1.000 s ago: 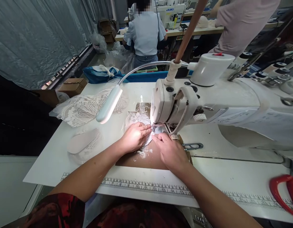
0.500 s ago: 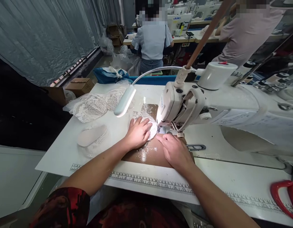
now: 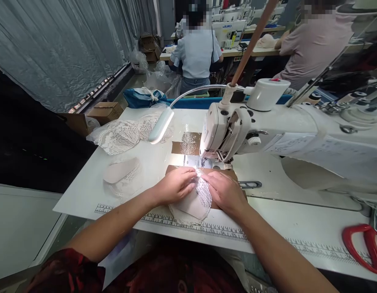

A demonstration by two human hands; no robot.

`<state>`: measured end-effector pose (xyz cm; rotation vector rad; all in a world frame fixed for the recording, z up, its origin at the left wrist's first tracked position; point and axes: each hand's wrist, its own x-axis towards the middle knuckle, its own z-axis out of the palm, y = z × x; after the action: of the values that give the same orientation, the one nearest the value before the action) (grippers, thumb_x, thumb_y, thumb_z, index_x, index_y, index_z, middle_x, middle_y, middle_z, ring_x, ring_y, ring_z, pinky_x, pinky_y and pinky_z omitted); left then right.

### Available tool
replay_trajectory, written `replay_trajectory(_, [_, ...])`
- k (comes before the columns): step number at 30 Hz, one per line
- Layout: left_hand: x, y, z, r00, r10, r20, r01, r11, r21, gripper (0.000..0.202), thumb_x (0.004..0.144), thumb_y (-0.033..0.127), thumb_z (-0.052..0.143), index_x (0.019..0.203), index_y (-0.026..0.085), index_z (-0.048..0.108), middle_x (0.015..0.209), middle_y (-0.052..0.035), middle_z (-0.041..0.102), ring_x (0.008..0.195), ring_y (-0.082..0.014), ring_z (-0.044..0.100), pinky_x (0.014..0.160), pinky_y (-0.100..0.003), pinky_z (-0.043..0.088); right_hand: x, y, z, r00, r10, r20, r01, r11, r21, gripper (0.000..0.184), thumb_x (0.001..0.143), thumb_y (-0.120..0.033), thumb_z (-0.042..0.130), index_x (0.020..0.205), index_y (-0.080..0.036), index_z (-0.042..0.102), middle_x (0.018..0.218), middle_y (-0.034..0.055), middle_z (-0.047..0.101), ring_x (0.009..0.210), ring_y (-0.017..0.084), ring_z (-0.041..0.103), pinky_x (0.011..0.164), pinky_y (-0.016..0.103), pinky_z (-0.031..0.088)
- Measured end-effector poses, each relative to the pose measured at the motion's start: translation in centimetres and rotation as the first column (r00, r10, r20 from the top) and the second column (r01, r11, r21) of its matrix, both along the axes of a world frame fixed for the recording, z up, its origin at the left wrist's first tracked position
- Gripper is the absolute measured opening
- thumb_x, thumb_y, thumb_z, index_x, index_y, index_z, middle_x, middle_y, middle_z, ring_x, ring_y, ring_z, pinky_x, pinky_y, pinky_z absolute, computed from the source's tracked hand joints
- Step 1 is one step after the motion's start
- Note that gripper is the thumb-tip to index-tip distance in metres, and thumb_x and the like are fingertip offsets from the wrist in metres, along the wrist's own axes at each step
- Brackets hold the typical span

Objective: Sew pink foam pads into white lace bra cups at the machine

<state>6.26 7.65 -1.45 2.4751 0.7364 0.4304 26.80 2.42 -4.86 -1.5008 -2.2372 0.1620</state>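
Note:
A white lace bra cup [image 3: 191,206] lies in front of the sewing machine [image 3: 237,132], toward my body, its smooth pale side partly facing up. My left hand [image 3: 178,185] pinches its upper left edge. On the other side, my right hand [image 3: 222,189] has its fingers closed on the lace edge. My fingertips nearly meet at the cup's top, just short of the needle area [image 3: 203,162]. Under the cup and hands is a brown taped sheet [image 3: 223,203]. Fingers hide part of the upper edge.
Lace cups [image 3: 118,136] lie at the back left, and another cup piece [image 3: 123,173] sits nearer. A lamp [image 3: 161,125] hangs over the table. Red-handled scissors [image 3: 364,246] lie at the right. A printed ruler [image 3: 215,231] runs along the front edge. Two people sit beyond.
The lace cup has come away from the needle toward my body and turned. My left hand went from flat on it to pinching its edge; my right hand now grips the lace too.

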Motion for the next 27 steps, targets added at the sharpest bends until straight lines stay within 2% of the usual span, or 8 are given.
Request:
replay_trajectory(5, [1.0, 1.0, -0.7, 0.988, -0.104, -0.112, 0.117, 0.987, 0.113, 0.038, 0.087, 0.027, 0.05, 0.119, 0.009, 0.056, 0.128, -0.0158, 0.053, 0.119, -0.0252, 0.049, 0.102, -0.04, 0.043, -0.3, 0.1, 0.5, 0.981, -0.088, 0.172, 0.099, 0.993, -0.06, 0.035, 0.086, -0.011, 0.044, 0.115, -0.017, 0.063, 0.088, 0.0063, 0.062, 0.083, 0.02, 0.055, 0.07, 0.03, 0.039])
replay_trajectory(10, [1.4, 1.5, -0.4, 0.978, -0.018, -0.209, 0.055, 0.984, 0.17, 0.045, 0.086, 0.03, 0.051, 0.126, 0.009, 0.051, 0.131, -0.0178, 0.051, 0.12, -0.028, 0.048, 0.1, -0.045, 0.044, -0.5, 0.1, 0.8, 0.954, -0.126, 0.271, 0.157, 0.983, -0.095, 0.034, 0.086, -0.009, 0.045, 0.112, -0.018, 0.064, 0.083, 0.0062, 0.06, 0.082, 0.021, 0.053, 0.068, 0.03, 0.034])
replay_trajectory(16, [1.3, 2.9, -1.0, 0.965, -0.063, -0.254, 0.12, 0.969, 0.214, 0.049, 0.086, 0.031, 0.049, 0.13, 0.007, 0.049, 0.137, -0.0174, 0.047, 0.127, -0.0283, 0.044, 0.105, -0.044, 0.04, -0.6, 0.3, 0.7, 0.948, -0.161, 0.275, 0.199, 0.973, -0.118, 0.037, 0.085, -0.01, 0.044, 0.116, -0.019, 0.063, 0.086, 0.0065, 0.062, 0.082, 0.022, 0.054, 0.07, 0.031, 0.036])
replay_trajectory(20, [1.3, 4.0, -0.8, 0.952, -0.114, -0.284, 0.177, 0.962, 0.209, 0.053, 0.085, 0.029, 0.048, 0.131, 0.004, 0.048, 0.139, -0.0178, 0.044, 0.129, -0.0283, 0.042, 0.109, -0.041, 0.037, -0.8, 0.4, 0.7, 0.947, -0.183, 0.264, 0.226, 0.964, -0.142, 0.042, 0.085, -0.009, 0.042, 0.121, -0.018, 0.06, 0.092, 0.0071, 0.064, 0.085, 0.022, 0.056, 0.075, 0.032, 0.038])
replay_trajectory(24, [1.2, 5.1, -0.7, 0.943, -0.172, -0.285, 0.234, 0.951, 0.203, 0.053, 0.081, 0.025, 0.048, 0.13, 0.004, 0.05, 0.139, -0.0179, 0.045, 0.13, -0.027, 0.042, 0.11, -0.04, 0.035, -0.9, 0.3, 0.8, 0.96, -0.169, 0.221, 0.203, 0.969, -0.138, 0.043, 0.084, -0.008, 0.042, 0.122, -0.016, 0.059, 0.093, 0.0078, 0.065, 0.087, 0.022, 0.056, 0.076, 0.031, 0.039])
replay_trajectory(27, [0.9, 5.7, -0.9, 0.934, -0.221, -0.281, 0.282, 0.938, 0.201, 0.053, 0.079, 0.021, 0.047, 0.131, 0.007, 0.049, 0.14, -0.0159, 0.044, 0.131, -0.0248, 0.041, 0.11, -0.039, 0.035, -0.7, 0.2, 0.8, 0.972, -0.136, 0.193, 0.161, 0.98, -0.116, 0.038, 0.084, -0.009, 0.043, 0.115, -0.017, 0.064, 0.086, 0.0066, 0.064, 0.081, 0.02, 0.056, 0.072, 0.029, 0.039])
